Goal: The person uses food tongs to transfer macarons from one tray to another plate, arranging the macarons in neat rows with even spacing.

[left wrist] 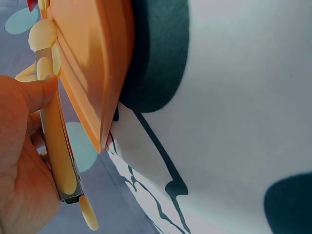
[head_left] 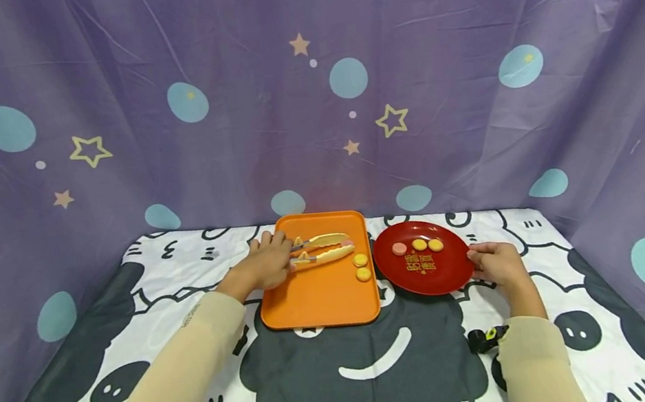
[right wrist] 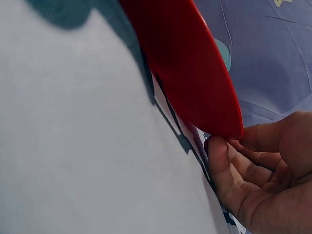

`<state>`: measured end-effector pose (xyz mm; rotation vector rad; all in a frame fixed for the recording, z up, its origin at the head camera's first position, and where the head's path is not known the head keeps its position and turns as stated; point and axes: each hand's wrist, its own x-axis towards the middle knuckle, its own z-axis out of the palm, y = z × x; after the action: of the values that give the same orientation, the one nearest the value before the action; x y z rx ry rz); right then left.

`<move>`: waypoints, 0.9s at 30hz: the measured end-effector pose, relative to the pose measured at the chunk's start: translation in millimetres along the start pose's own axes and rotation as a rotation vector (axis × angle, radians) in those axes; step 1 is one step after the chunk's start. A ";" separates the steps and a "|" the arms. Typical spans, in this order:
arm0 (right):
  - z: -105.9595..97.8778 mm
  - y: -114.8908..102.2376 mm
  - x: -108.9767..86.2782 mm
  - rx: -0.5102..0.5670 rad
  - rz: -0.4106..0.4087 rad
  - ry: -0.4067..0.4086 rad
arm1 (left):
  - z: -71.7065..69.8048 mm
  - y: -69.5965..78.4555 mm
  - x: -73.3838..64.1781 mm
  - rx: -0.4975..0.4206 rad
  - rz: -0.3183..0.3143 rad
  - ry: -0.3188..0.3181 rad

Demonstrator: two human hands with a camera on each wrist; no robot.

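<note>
My left hand (head_left: 269,261) grips a pair of cream-yellow tongs (left wrist: 57,141) by the handle, the thumb along one arm. The tongs reach over the orange tray (head_left: 313,303), and a pink disc (head_left: 345,243) shows between their tips. Two small yellow round pieces (head_left: 362,267) lie near the tray's right edge. With thumb and fingers, my right hand (head_left: 497,263) pinches the right rim of a red plate (right wrist: 195,73). On that plate sit a pink round piece (head_left: 399,249) and two yellow round pieces (head_left: 427,245), above gold lettering.
A white cloth (head_left: 218,383) with black cartoon sheep patterns covers the table. Tray and plate stand side by side, almost touching. Behind them hangs a purple curtain (head_left: 260,120) with stars and blue dots. A dark band (head_left: 486,339) is on my right wrist.
</note>
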<state>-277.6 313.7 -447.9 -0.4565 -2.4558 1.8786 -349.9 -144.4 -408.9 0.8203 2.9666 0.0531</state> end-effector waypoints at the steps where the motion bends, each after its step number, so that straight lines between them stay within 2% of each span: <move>1: 0.1 -0.2 -0.2 -0.001 -0.002 0.001 | 0.1 -0.2 0.3 0.001 -0.002 -0.002; 19: 0.2 -1.1 -0.4 0.040 0.002 -0.002 | -4.7 -1.7 -2.9 -0.006 0.011 -0.004; 27: 1.1 -1.5 -1.8 0.026 0.004 0.002 | -6.6 -2.6 -3.5 -0.014 0.015 0.025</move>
<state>-276.4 311.8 -446.4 -0.4629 -2.4272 1.9086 -348.7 -148.6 -402.2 0.8466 2.9802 0.0857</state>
